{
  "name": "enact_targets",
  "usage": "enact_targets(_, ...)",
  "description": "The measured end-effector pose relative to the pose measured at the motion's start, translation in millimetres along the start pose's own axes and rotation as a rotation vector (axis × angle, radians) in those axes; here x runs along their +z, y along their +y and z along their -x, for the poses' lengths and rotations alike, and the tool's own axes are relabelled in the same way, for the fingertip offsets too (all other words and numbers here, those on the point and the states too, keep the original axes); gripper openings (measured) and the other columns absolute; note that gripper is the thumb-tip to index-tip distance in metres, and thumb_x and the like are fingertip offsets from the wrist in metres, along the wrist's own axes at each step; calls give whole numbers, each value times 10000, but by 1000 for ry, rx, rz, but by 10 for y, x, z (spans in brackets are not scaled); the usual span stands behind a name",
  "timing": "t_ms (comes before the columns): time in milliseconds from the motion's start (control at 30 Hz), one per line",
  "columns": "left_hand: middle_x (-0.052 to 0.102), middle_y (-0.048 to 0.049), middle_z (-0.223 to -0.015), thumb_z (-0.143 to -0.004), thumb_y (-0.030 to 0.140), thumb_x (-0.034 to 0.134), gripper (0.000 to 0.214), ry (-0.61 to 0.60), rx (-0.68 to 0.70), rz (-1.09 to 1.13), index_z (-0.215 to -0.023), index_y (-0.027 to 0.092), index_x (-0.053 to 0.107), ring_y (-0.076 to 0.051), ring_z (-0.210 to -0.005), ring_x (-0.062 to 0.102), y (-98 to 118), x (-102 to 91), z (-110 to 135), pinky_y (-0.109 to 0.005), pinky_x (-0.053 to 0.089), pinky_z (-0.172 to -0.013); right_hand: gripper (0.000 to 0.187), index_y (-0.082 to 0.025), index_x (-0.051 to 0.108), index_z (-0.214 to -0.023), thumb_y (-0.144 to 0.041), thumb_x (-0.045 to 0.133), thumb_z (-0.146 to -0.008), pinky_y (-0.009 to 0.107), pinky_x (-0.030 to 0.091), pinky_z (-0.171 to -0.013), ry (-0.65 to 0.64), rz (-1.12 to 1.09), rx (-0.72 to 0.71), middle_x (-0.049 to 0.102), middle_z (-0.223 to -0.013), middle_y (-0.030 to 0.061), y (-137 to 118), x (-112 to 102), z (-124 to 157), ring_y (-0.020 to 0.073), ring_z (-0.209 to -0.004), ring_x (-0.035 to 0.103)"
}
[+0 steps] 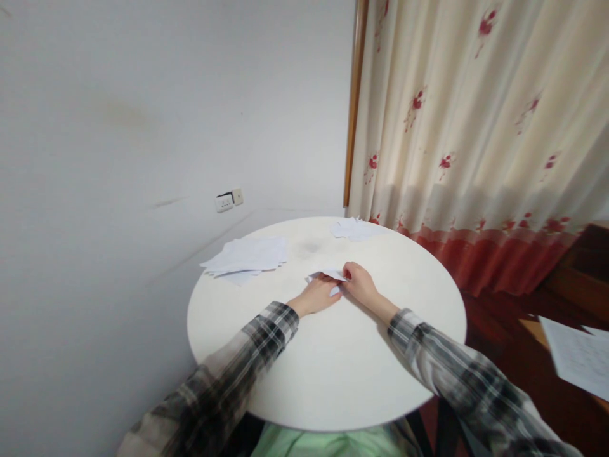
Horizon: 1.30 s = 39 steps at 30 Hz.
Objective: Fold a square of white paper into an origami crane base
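Observation:
A small folded piece of white paper [334,274] is between my two hands near the middle of the round white table [333,368]. My left hand [316,296] lies low over it, fingers across the paper and thumb on the near side, with a bit of white showing between them. At the paper's right end, my right hand [360,285] pinches the edge with curled fingers. The two hands nearly touch, and they hide part of the folds.
A stack of white paper sheets [247,255] lies at the table's left. Some torn-looking paper pieces [353,229] lie at the far edge. Behind stand a wall with a socket [224,203] and a flowered curtain [451,127]. More sheets [578,355] are at the right.

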<state>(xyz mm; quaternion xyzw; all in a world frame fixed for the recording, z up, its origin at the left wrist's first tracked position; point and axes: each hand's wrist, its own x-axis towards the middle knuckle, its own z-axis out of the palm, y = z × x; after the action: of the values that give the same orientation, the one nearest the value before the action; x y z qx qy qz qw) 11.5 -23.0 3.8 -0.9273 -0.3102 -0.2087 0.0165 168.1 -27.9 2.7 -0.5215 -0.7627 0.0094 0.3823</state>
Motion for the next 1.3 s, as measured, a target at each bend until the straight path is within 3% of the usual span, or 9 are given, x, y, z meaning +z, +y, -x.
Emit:
enact_targets(433,562,-96,-1148,-777,162,461,316,39,-81,63,-1083,126,533,-225,-1102,480,-149,120,-67,-371,327,-983,149,-188,425,-672,-69,414,-583,218,305,-595,86,-69,-77,461,-683,-7,-65,-61,16,132,-658,426)
enact_targets(767,586,-77,-1122,-765,132,446,289,15,-152,125,-1030,146,561,-209,-1080,503,-166,176,-38,-346,351,-978,94,-188,422,-611,-102,461,-620,212,256,-553,-140,50,-58,486,-624,-12,-192,-65,56,116,-594,400)
enact_targets(1100,592,-67,-1127,-817,185,436,319,-12,-129,215,-1110,148,558,-196,-1044,518,-171,45,-42,-345,347,-964,27,-196,434,-696,-222,437,-696,214,245,-517,70,-1,146,444,-566,-41,-39,-88,8,112,-537,397)
enact_targets(1300,577,-60,-1159,-799,179,482,326,-24,-94,252,-1112,150,568,-184,-1075,498,-179,44,11,-320,344,-968,80,-191,453,-744,-266,459,-715,214,229,-499,102,28,272,471,-574,-31,59,-81,-12,119,-537,422)
